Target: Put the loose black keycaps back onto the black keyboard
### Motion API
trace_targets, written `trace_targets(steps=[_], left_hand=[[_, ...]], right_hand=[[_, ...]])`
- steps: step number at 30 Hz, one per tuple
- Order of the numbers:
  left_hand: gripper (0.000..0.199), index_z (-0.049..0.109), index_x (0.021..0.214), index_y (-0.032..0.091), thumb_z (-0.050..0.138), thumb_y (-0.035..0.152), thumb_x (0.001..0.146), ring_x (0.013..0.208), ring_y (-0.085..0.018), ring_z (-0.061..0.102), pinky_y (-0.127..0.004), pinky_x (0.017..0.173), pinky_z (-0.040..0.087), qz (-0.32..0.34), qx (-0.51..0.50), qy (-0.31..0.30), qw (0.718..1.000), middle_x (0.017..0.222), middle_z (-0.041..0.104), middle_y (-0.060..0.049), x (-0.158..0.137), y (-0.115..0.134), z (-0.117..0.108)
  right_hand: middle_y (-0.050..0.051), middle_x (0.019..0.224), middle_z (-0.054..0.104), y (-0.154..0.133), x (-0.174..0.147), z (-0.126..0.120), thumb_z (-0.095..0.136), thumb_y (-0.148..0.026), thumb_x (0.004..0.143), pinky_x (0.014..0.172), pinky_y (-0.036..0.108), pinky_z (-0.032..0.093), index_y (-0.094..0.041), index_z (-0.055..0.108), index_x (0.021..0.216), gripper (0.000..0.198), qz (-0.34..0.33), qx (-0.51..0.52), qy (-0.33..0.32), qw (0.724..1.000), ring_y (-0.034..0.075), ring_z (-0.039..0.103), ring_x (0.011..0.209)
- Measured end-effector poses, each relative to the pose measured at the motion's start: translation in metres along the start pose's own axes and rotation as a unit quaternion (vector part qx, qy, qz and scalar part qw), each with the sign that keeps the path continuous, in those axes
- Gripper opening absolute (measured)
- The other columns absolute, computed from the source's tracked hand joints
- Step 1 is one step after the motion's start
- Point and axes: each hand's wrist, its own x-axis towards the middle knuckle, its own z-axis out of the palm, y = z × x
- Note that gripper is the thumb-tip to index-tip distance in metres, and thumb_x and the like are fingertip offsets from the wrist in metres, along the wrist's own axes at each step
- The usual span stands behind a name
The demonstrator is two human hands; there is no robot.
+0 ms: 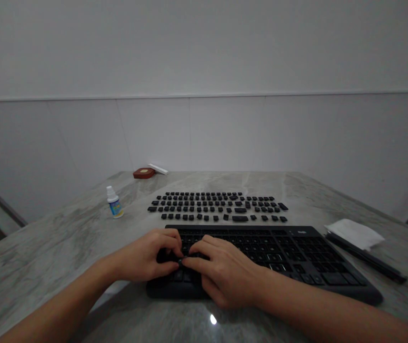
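Observation:
A black keyboard [261,233] lies in front of me, with both hands over its left end. My left hand [150,255] is curled, its thumb and fingertips pinched near a small dark keycap [180,262] that shows only partly. My right hand [225,271] reaches in from the right with its fingers stretched out. Its index fingertip touches the same spot beside the left thumb. The hands hide much of the keyboard's left keys. Beyond the keyboard, several loose black keycaps [240,218] lie in rows on the table.
On the grey marbled table [64,247], a small white bottle [114,205] stands at left. A reddish-brown case [144,173] and a white strip [158,168] lie at the back. To the right are white tissue [355,232] and a black stick-like tool [368,258]. A wall [225,133] rises behind.

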Motion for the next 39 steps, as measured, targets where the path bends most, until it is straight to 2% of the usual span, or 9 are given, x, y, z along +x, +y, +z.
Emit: trace_targets(steps=[16,24,30,39], left_hand=[[0.003,0.061,0.082,0.017,0.063,0.017,0.084,0.084,-0.017,0.057,-0.029,0.077,0.045,-0.015,-0.008,-0.019,1.0,0.094,0.06,-0.002,-0.0014,-0.0011,-0.0022],[0.005,0.059,0.082,0.018,0.063,0.016,0.084,0.078,-0.016,0.053,-0.028,0.072,0.043,-0.02,0.001,-0.023,1.0,0.087,0.057,0.0,-0.0005,0.0007,-0.0018],[0.007,0.059,0.081,0.018,0.064,0.019,0.086,0.083,-0.017,0.055,-0.029,0.076,0.044,-0.024,-0.003,-0.025,0.999,0.09,0.059,-0.001,-0.0012,-0.0018,-0.0009],[0.006,0.061,0.08,0.018,0.064,0.018,0.085,0.082,-0.017,0.055,-0.029,0.075,0.045,-0.038,0.007,-0.029,0.999,0.089,0.058,0.0,-0.0005,0.0018,-0.0023]], right_hand=[[0.013,0.111,0.063,-0.0006,0.0009,0.0001,0.049,-0.012,0.08,0.084,0.039,0.052,-0.017,0.064,0.125,0.047,0.009,0.003,-0.01,1.0,0.023,0.054,0.093],[0.012,0.113,0.062,-0.0008,-0.0005,-0.0005,0.049,-0.012,0.08,0.085,0.039,0.051,-0.017,0.063,0.126,0.048,0.012,0.007,-0.015,1.0,0.023,0.054,0.094],[0.013,0.112,0.062,0.0004,-0.0003,0.0025,0.05,-0.012,0.081,0.086,0.039,0.052,-0.017,0.064,0.126,0.047,0.007,0.004,-0.005,1.0,0.022,0.055,0.093],[0.012,0.116,0.058,-0.0014,0.0011,-0.0009,0.051,-0.013,0.081,0.088,0.04,0.05,-0.02,0.061,0.13,0.05,0.009,0.002,-0.031,0.999,0.023,0.052,0.097]])
